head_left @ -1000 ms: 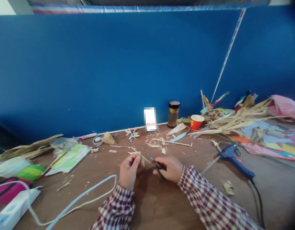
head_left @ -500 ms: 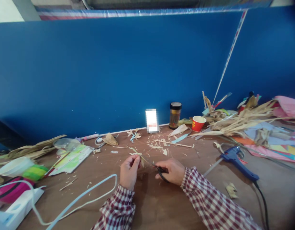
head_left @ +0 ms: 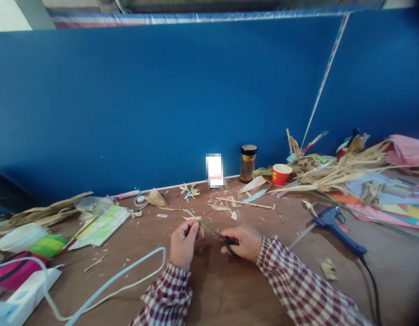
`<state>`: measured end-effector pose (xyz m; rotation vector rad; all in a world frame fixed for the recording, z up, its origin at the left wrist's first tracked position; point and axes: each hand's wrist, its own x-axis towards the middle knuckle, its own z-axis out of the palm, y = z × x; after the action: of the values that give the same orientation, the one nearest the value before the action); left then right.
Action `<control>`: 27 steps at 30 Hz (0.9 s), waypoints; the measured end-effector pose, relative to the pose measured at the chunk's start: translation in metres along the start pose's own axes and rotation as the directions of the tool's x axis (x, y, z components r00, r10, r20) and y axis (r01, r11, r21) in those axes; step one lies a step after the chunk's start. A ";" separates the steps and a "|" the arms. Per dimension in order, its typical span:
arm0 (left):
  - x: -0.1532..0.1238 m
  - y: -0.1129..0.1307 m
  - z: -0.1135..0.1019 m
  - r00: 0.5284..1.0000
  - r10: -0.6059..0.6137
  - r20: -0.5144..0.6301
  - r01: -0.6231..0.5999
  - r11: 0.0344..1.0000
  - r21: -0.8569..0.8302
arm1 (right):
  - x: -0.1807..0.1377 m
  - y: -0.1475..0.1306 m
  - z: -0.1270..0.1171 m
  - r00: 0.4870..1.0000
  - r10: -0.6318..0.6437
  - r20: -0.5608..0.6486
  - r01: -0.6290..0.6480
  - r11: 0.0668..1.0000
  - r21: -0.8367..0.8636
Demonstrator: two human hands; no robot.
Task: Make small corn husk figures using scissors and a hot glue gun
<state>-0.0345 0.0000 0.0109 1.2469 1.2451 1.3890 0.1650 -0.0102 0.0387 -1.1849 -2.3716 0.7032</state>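
My left hand (head_left: 183, 242) pinches a small pale piece of corn husk (head_left: 201, 230) between thumb and fingertips; narrow tips of it stick out past the fingers. My right hand (head_left: 243, 243) is closed around the dark handles of a pair of scissors (head_left: 231, 241). The scissor blades point left and reach up to the husk at my left fingertips. Whether the blades touch the husk I cannot make out. Beyond my hands lie thin husk scraps (head_left: 221, 206) and a thin stick (head_left: 245, 203).
A blue glue gun (head_left: 340, 231) with a black cord lies to the right. Behind stand a lidded jar (head_left: 248, 165) and a red paper cup (head_left: 281, 175). Dried husks (head_left: 345, 167) are heaped at the right. A white power strip (head_left: 32, 294) and cable (head_left: 121, 276) occupy the left front.
Both hands stay in almost the same place. The scissor blades show more clearly as a line toward the husk. The whole view has shifted very slightly.
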 end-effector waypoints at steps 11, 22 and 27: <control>0.000 -0.007 0.003 0.994 -0.111 -0.017 0.107 0.983 -0.147 | 0.000 0.003 0.001 1.000 -0.007 -0.028 0.004 0.993 -0.116; -0.003 -0.002 0.006 0.980 -0.195 0.030 0.194 0.928 -0.319 | 0.000 0.002 0.001 0.999 -0.025 -0.033 0.020 0.990 -0.139; -0.003 -0.002 0.006 0.983 -0.177 0.041 0.181 0.931 -0.316 | 0.000 0.002 0.001 0.999 -0.022 -0.035 0.016 0.987 -0.161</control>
<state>-0.0286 -0.0016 0.0086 0.8949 1.0472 1.3810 0.1657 -0.0093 0.0370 -1.2272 -2.4428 0.4873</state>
